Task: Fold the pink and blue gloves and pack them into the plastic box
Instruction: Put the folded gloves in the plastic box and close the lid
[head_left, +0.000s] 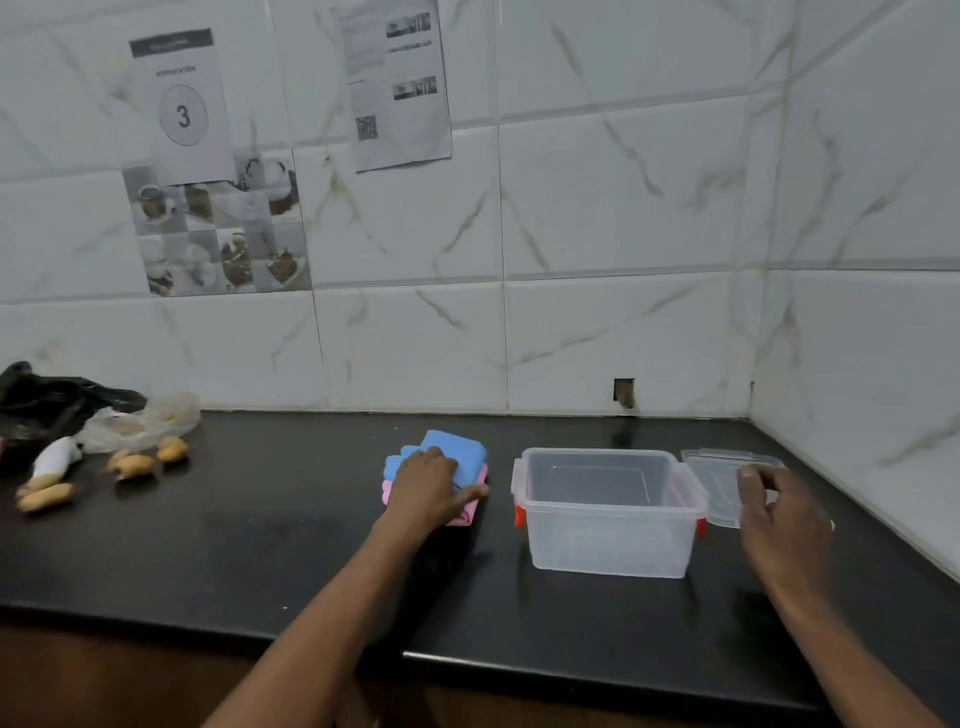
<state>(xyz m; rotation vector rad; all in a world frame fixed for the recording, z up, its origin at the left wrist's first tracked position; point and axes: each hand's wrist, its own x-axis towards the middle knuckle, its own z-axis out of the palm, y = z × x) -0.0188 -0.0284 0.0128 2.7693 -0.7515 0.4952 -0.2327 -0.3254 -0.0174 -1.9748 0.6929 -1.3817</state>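
Note:
A blue glove (457, 451) lies folded on top of a pink glove (470, 512) on the black counter (260, 545), left of the box. My left hand (428, 491) lies on this stack, fingers over the blue glove and thumb stretched right along its edge. The clear plastic box (608, 540) with red clips stands open with nothing inside. Its clear lid (719, 478) lies flat just right of the box. My right hand (779, 512) hovers over the lid with fingers loosely bent; whether they touch it is unclear.
Black and clear plastic bags (62, 410) sit at the far left with several brownish ginger-like pieces (132, 462) and a white object (54, 457). Tiled walls close the back and right side. The counter's front edge (467, 662) runs near my forearms.

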